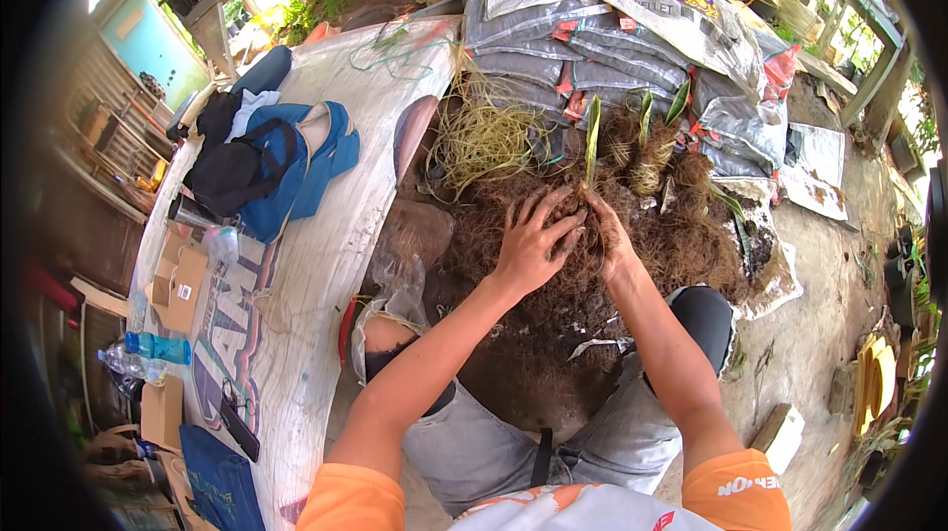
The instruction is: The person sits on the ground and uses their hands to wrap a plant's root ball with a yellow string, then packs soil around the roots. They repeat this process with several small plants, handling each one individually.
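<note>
The left hand point(533, 246), fingers spread and curved, and the right hand point(612, 237), fingers close together, flank a dark-brown fibrous clump point(590, 246) under 1 narrow, yellow-edged green leaf point(592, 144) — all over a heap of loose brown fibre point(691, 249). Whether fingertips pinch, I cannot tell. Likely step: packing the leaf's base — next calls for even pressure, leaf upright.

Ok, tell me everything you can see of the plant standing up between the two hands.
The plant shows one long, narrow, pointed leaf, green with yellowish edges, standing nearly upright. Its base meets dark brown, shaggy, fibrous-looking matter, so anything lower is hidden. The left hand and right hand are at either side of its base; whether fingers touch the leaf itself is unclear.
</note>
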{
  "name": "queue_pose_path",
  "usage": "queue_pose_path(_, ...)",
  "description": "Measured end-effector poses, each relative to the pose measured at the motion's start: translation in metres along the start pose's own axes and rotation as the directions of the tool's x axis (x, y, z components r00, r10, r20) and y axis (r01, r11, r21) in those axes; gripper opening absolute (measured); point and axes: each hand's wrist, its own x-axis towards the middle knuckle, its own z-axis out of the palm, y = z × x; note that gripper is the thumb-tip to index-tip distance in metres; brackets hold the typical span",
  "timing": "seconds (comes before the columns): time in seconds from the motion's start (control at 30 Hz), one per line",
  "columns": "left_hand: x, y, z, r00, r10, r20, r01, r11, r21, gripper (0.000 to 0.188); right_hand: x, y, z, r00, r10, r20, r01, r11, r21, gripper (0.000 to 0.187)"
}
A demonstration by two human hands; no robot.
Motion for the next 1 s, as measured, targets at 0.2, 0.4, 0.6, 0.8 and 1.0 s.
queue_pose_path(0.2, -0.016, 0.002, 0.008, 0.997, -0.016, 0.074, 0.013, 0.999, 0.038, 0.037, 0.014, 0.005, -0.027, 0.987, -0.096, -0.127, 0.056, 0.957, -0.285, 0.026)
queue_pose_path(0.4, -0.016, 0.014, -0.01, 0.996, 0.078, 0.048, -0.078, 0.997, 0.011, 0.041, 0.005, -0.004, -0.013, 0.979, -0.188, -0.083, 0.159, 0.949, -0.274, 0.028)
queue_pose_path(0.6, -0.027, 0.023, -0.029, 0.98, 0.121, 0.159, -0.132, 0.989, 0.061, 0.043, -0.015, 0.001, -0.012, 0.964, -0.247, -0.096, 0.207, 0.93, -0.304, 0.025)
queue_pose_path(0.8, -0.044, 0.035, -0.039, 0.951, 0.105, 0.292, -0.143, 0.984, 0.11, 0.041, -0.039, 0.014, -0.021, 0.986, -0.139, -0.088, 0.113, 0.961, -0.253, 0.024)
queue_pose_path(1.0, -0.059, 0.05, -0.047, 0.938, 0.101, 0.33, -0.165, 0.971, 0.17, 0.042, -0.051, 0.028, -0.028, 0.974, -0.19, -0.122, 0.146, 0.941, -0.305, 0.026)
